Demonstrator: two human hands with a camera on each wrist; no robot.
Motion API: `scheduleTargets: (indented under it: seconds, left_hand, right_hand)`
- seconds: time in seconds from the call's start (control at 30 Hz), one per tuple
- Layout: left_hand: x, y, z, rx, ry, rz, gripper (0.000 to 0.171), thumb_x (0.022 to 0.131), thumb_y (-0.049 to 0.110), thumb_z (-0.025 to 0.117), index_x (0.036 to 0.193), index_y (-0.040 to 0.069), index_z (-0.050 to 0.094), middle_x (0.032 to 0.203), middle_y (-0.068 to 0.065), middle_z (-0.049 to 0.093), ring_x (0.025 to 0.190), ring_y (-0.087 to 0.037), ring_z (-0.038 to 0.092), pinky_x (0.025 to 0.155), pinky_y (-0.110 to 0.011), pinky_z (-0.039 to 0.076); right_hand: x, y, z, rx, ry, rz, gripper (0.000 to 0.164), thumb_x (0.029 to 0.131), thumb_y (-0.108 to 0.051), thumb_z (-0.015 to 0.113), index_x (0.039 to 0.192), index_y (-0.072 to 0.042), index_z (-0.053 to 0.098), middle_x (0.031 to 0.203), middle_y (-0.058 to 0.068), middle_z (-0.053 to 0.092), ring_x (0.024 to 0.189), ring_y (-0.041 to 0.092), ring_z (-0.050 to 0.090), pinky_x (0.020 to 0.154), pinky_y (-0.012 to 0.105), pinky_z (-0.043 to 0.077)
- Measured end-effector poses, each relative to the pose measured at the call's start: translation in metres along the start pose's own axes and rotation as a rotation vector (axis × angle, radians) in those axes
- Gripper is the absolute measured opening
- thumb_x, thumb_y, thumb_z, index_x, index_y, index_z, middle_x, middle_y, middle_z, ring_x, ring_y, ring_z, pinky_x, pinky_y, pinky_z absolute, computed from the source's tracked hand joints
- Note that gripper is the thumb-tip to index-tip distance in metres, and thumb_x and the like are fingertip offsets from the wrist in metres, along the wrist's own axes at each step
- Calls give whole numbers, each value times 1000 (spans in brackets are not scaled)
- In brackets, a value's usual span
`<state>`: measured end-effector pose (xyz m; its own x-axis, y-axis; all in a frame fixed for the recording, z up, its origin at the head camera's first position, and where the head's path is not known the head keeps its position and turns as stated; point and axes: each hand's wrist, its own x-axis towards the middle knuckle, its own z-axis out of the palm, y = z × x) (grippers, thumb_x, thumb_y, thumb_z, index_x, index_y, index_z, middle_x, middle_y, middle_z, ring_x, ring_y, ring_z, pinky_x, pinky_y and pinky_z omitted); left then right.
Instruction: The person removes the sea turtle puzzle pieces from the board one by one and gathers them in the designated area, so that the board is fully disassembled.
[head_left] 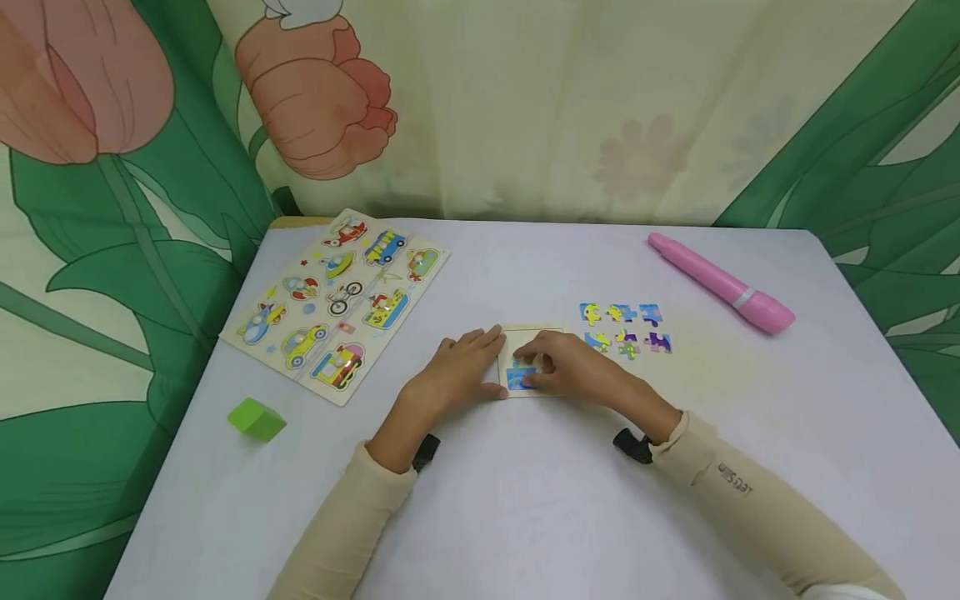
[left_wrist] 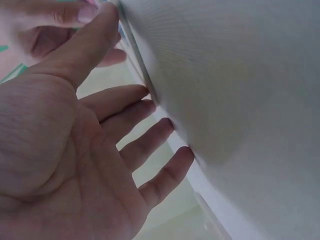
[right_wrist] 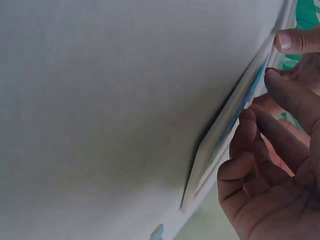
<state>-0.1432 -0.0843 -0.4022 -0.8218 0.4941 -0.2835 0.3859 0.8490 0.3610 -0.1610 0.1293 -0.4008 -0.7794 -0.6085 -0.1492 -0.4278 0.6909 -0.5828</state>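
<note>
A small wooden puzzle tray (head_left: 551,394) lies on the white table, with blue jigsaw pieces (head_left: 516,380) in its lower left part. My left hand (head_left: 459,371) rests at the tray's left side, fingers straight and spread, thumb by the near corner. Over the tray, my right hand (head_left: 581,367) bends its thumb and index finger down to a blue puzzle piece (right_wrist: 243,106) and pinches it at the tray's surface. The other right fingers curl loosely. Part of the tray is hidden under this hand.
Several loose jigsaw pieces (head_left: 650,314) lie in two rows right of the tray. Behind them is a pink marker-shaped tube (head_left: 720,282). A vehicle picture board (head_left: 315,308) lies at the left, a green block (head_left: 257,419) nearer. A patterned curtain (head_left: 510,108) hangs behind the table.
</note>
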Motion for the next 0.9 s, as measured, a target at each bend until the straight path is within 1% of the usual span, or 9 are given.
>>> scheduleTargets:
  seconds: [0.13,0.27,0.43,0.6,0.8,0.9]
  left_hand:
    - [0,0,1,24,-14,-1,85,96,44,71,161,6,31,169,-6,24,153,-28,24,115,-52,29]
    - [1,0,2,24,-12,-8,85,96,44,71,161,6,31,169,-6,24,153,-28,24,116,-53,28]
    - [3,0,3,15,-3,-10,85,95,44,72,160,5,33,168,-7,25,153,-28,24,115,-53,29]
    - [1,1,2,11,1,-16,86,95,44,73,160,6,33,168,-6,25,153,-27,25,115,-52,29]
    - [1,1,1,-2,4,-10,85,95,42,74,160,6,34,168,-6,26,153,-28,25,114,-53,29]
    - [2,0,1,-8,2,-8,85,95,42,74,160,6,34,168,-6,26,153,-28,25,115,-53,29]
  right_hand:
    - [-1,2,4,4,-2,-16,37,90,-11,80,124,0,72,107,4,67,87,16,55,76,30,47]
    - [-2,1,4,-2,-3,-23,34,90,-10,80,123,-1,72,105,3,66,90,17,56,79,32,48]
    - [-3,1,4,8,-6,-11,34,91,-11,79,122,-2,69,108,3,65,94,18,57,84,35,49]
    - [-1,1,5,44,1,-14,33,90,-9,80,120,-3,66,106,2,64,91,17,57,82,34,50]
    - [0,3,5,77,14,-52,32,90,-6,80,117,-4,64,102,0,65,86,15,58,78,32,51]
    - [-1,4,5,109,31,-66,25,92,-3,76,115,-5,66,99,0,67,85,14,60,78,32,52]
